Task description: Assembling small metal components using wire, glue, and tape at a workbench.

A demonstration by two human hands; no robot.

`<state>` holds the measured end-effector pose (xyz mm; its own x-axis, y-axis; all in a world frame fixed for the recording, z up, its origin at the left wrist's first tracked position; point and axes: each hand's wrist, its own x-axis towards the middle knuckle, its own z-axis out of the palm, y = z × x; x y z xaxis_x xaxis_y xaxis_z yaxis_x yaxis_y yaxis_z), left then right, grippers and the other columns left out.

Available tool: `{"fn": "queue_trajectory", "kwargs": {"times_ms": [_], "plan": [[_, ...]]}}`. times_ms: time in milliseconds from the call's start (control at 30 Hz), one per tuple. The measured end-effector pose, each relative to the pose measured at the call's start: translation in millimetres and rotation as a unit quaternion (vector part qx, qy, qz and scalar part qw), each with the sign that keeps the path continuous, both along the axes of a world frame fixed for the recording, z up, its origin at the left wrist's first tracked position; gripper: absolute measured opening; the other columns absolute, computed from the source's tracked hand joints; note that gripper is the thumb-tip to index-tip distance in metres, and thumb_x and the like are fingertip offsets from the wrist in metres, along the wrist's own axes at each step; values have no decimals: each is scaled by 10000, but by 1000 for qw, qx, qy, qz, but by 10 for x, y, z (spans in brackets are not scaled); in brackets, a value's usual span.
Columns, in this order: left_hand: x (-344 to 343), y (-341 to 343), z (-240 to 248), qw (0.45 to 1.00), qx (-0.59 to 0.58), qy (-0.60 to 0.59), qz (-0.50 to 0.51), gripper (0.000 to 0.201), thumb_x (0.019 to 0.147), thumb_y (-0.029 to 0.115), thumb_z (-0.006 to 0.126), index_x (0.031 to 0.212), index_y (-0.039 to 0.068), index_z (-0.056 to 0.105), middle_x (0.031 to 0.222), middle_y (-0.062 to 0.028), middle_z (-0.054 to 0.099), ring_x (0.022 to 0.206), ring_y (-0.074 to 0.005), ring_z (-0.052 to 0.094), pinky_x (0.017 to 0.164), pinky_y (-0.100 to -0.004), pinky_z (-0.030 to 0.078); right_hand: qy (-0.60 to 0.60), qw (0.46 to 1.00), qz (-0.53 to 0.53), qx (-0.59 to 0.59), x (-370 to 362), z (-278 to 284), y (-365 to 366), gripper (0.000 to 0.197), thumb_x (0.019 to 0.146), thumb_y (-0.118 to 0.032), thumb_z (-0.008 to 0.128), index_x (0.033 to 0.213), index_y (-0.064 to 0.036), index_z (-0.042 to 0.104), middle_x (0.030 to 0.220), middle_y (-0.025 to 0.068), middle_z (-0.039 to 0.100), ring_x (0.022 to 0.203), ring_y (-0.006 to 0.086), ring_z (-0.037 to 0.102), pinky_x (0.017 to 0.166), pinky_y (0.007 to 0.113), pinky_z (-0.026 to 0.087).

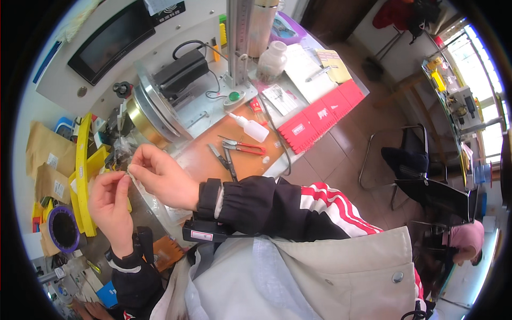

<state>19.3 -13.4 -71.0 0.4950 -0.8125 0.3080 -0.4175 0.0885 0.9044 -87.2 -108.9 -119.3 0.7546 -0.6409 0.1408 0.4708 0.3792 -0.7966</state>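
Note:
My left hand [111,207] and my right hand [166,179] meet at the left, fingertip to fingertip. Thumb and forefinger of each are pinched together. Whatever lies between them is too small to make out. Just beyond the hands is a machine's round brass-coloured drum [143,118] with a silver flange. To the right of my right hand, red-handled snips [244,146] lie on the orange-brown worktop [205,173]. Dark-handled pliers or cutters [226,161] lie beside them. A white squeeze bottle [253,128] with a nozzle rests on its side behind these tools.
A yellow frame [81,178] stands left of my hands, near brown paper packets [52,146]. A red toothed strip [320,117] lines the worktop's right edge. Behind are a green button [234,96], a glass jar [272,61] and a dark screen [111,41]. A chair [405,154] stands right.

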Motion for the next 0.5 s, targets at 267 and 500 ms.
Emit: {"fn": "queue_trajectory", "kwargs": {"times_ms": [267, 500], "plan": [[-85, -72, 83, 924, -41, -379, 27, 143, 821, -83, 640, 937, -2, 620, 896, -104, 623, 830, -252, 613, 756, -316, 477, 39, 996, 67, 53, -162, 128, -14, 205, 1012, -266, 507, 1043, -63, 489, 805, -5, 545, 594, 45, 477, 507, 196, 379], [-96, -252, -277, 908, -110, -405, -9, 184, 734, -109, 661, 886, -8, 637, 878, -123, 617, 789, -306, 603, 714, -368, 489, 218, 957, 68, -179, -1253, 274, -376, 206, 988, -237, 570, 1082, -57, 601, 868, -18, 601, 694, 36, 522, 616, 197, 436]]}}
